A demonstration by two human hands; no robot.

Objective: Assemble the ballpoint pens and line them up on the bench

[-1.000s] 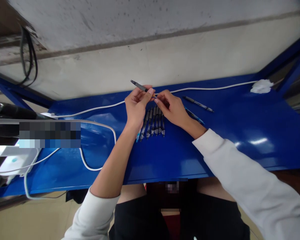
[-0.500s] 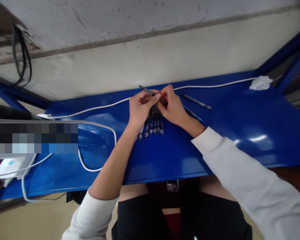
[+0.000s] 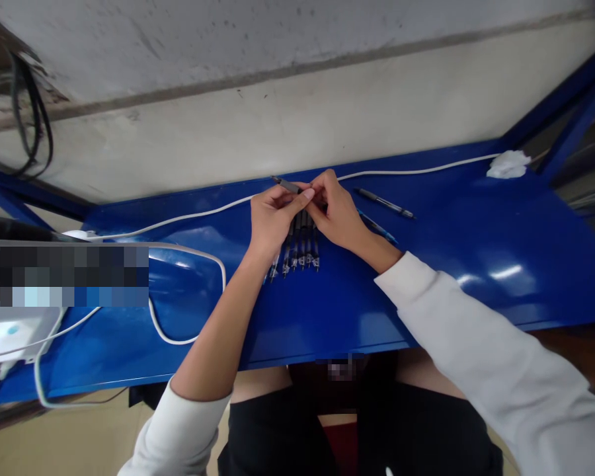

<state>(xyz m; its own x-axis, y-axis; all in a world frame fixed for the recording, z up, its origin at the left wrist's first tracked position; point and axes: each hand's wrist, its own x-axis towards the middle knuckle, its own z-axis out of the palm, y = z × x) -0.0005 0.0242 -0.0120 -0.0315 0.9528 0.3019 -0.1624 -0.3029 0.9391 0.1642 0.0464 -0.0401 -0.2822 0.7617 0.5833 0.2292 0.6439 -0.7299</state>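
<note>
My left hand [image 3: 276, 215] is closed round a pen [image 3: 288, 187] with a dark grey grip, its tip pointing up and to the left. The fingertips of my right hand [image 3: 334, 208] pinch at the pen's other end, which they hide. Both hands meet above a row of several similar pens [image 3: 302, 248] lying side by side on the blue table [image 3: 317, 311]. To the right of my right hand lies a single black pen [image 3: 385, 203]. A blue pen [image 3: 379, 228] is partly covered by my right wrist.
A white cable [image 3: 416, 170] runs along the back of the table to a crumpled white wad [image 3: 508, 164] at right. More white cable [image 3: 178, 342] loops on the left, near a white device [image 3: 17, 334]. A wall [image 3: 203, 132] stands behind the table.
The view has shifted slightly. Both hands keep their hold on the pen, whose tip sits a little lower. The pens on the table lie as before.
</note>
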